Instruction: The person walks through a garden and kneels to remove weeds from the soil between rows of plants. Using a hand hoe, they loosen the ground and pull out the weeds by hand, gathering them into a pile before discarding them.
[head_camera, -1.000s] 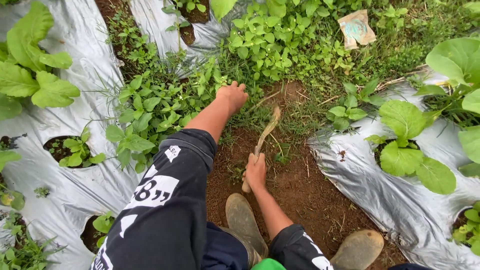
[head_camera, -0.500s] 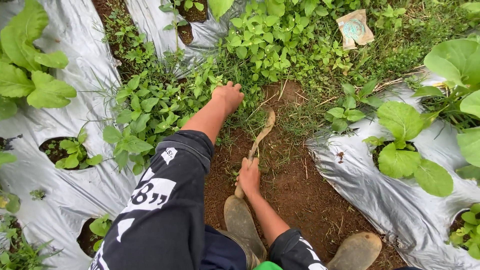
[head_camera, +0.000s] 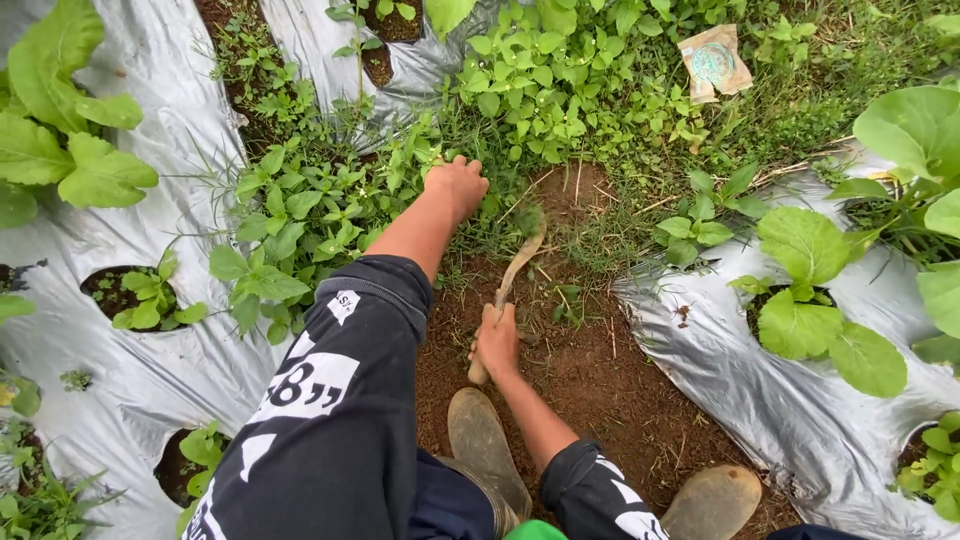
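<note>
Two hands were at work: the right hand (head_camera: 497, 341) clenched the handle of a small sickle (head_camera: 510, 272), whose long axis ran up and away to the weeds (head_camera: 480, 225) bunched in the fisted left hand (head_camera: 457, 184), just beyond its blade.

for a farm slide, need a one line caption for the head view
Left hand grips weeds while the right hand works a curved blade tool over bare soil between silver mulch sheets.
</note>
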